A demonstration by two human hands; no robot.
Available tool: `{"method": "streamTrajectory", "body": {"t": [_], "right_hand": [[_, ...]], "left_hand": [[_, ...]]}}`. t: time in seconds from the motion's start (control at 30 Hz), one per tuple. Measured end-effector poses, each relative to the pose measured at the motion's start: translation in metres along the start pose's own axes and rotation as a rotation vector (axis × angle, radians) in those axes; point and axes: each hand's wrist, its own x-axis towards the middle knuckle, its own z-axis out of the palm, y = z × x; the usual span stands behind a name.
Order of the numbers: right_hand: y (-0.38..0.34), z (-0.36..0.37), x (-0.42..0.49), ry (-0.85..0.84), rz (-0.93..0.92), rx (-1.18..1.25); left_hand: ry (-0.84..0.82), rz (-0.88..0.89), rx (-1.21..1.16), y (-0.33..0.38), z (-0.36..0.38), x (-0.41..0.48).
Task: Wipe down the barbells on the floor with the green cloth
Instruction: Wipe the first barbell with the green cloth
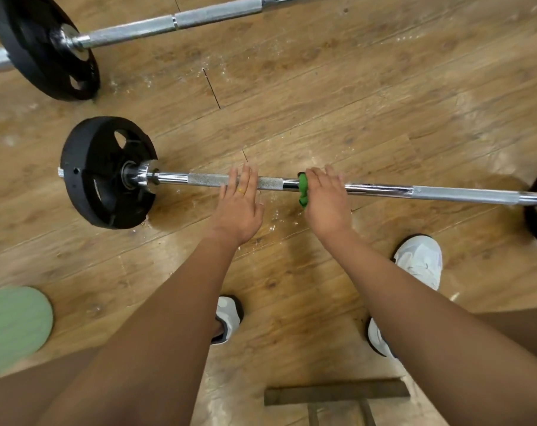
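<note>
Near barbell [384, 189] lies L–R on the floor [322, 87], crosswise to both arms. R hand [325, 204], fingers flat, presses green cloth [303, 187] on bar mid-shaft. L hand [239, 204] open, resting on bar just beside. Next stroke prob. along that axis.

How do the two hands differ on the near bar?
The left hand lies bare on the bar, while the right hand has the green cloth under it. The left sits on knurling nearer the black plate; the right on smooth chrome. The left wears a ring; none shows on the right. Both reach over the bar, fingers fairly straight.
</note>
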Motion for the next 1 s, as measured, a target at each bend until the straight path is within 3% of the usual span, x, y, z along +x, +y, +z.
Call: {"method": "streamTrajectory", "body": {"t": [0.13,0.37,0.6,0.8,1.0], "right_hand": [[-0.001,0.003,-0.007,-0.062,-0.112,-0.034],[-0.004,0.006,-0.027,-0.059,-0.009,-0.015],[0.008,0.012,-0.038,-0.061,-0.104,-0.014],[0.010,0.013,-0.051,-0.023,-0.022,0.007],[0.010,0.014,-0.057,-0.106,-0.122,-0.012]], "left_hand": [[-0.055,-0.017,0.027,-0.002,0.006,-0.011],[-0.130,-0.068,0.054,0.006,0.005,-0.027],[-0.146,-0.068,0.058,0.009,0.006,-0.042],[-0.150,-0.079,0.061,0.006,0.017,-0.055],[-0.179,-0.098,0.103,0.013,0.016,-0.069]]}}
